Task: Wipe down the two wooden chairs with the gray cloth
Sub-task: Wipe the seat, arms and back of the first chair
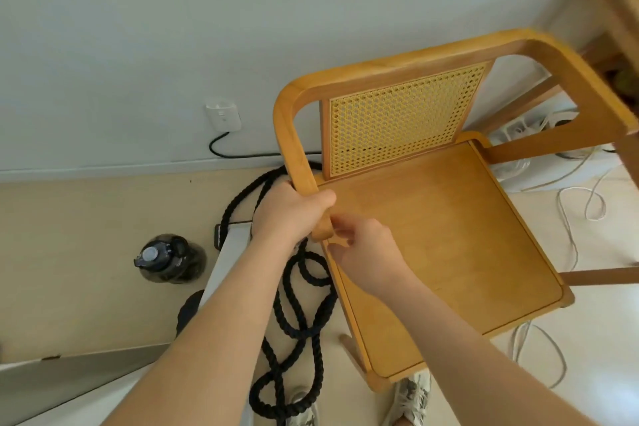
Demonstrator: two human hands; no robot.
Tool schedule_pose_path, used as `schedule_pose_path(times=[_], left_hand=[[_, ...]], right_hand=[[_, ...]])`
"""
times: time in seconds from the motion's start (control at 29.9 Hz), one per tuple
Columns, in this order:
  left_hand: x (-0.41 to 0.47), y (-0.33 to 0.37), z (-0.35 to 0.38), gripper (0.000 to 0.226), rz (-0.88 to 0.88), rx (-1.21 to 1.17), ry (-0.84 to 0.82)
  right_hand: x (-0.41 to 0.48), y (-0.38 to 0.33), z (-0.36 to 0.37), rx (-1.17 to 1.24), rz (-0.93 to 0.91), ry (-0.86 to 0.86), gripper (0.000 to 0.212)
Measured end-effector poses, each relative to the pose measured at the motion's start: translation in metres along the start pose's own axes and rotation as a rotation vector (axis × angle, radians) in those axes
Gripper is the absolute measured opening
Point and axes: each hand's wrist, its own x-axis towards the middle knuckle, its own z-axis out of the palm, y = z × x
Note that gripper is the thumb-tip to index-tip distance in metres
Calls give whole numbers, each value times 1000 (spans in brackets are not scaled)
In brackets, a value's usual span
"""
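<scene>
The wooden chair [449,235] had a smooth honey-coloured seat, a bent rounded armrest and a woven cane panel [404,114]. The left hand [287,214] clenched the armrest's near end. The right hand [366,252] curled just beside it, its hold unclear. A twisted black rope [304,304] lay to the left.

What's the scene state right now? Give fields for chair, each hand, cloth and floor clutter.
chair: wooden chair, cane back panel, seat bare
left hand: left hand grips the armrest
right hand: right hand at the armrest's front end, fingers curled; hold unclear
cloth: gray cloth not in view
floor: black rope, dark bottle, white cables
second chair: not identifiable
</scene>
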Motion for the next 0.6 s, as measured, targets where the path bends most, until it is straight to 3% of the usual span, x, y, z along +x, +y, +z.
schedule_pose_path(times=[0.07,0.13,0.27,0.37,0.43,0.5,0.6], left_hand=[[7,0,6,32,-9,89,59],[13,3,11,48,13,173,206],[19,33,5,71,253,609,578],[24,69,-7,50,518,734,753],[36,107,-5,33,632,709,730],[56,149,12,28,721,747,606],[101,188,53,46,610,975,358]], right_hand=[[10,20,-30,-101,29,64,44],[32,37,-69,-175,40,187,45],[90,37,-134,-16,58,228,51],[130,34,-157,-173,-89,309,61],[155,30,-175,-374,-248,386,70],[184,33,-198,-503,-278,367,77],[227,48,-233,-647,-257,225,73]])
